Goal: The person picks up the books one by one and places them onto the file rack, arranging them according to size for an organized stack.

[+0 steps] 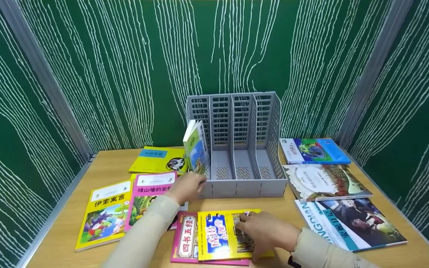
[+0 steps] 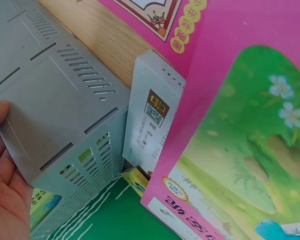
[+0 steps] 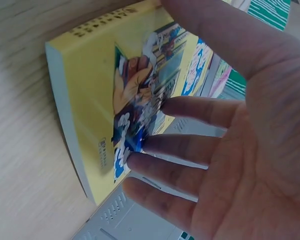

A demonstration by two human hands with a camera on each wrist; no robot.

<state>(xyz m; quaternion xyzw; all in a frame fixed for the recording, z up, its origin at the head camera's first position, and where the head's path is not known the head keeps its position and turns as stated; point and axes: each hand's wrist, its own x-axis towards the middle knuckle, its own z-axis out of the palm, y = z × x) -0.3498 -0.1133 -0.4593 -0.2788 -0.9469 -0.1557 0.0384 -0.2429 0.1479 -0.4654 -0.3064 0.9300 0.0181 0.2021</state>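
Note:
A grey file rack (image 1: 249,189) with several upright compartments stands at the back middle. In its leftmost compartment a green-and-blue book (image 1: 196,149) stands slightly tilted. My left hand (image 1: 189,186) is at the rack's front lip below this book. In the left wrist view, its thumb lies on the rack's front panel (image 2: 40,100) and its fingers curl behind the edge. My right hand (image 1: 268,232) rests on a yellow book (image 1: 218,236), which lies over a pink book (image 1: 184,238). The right wrist view shows its fingers (image 3: 190,147) spread, nearly straight, against that yellow cover (image 3: 90,115).
Left on the wooden table lie a yellow fable book (image 1: 106,216), a pink storybook (image 1: 155,182) and a yellow book with a blue label (image 1: 158,160). On the right are a blue book (image 1: 315,150), a pale illustrated book (image 1: 326,182) and a large teal-and-white book (image 1: 352,223). Green panels surround the table.

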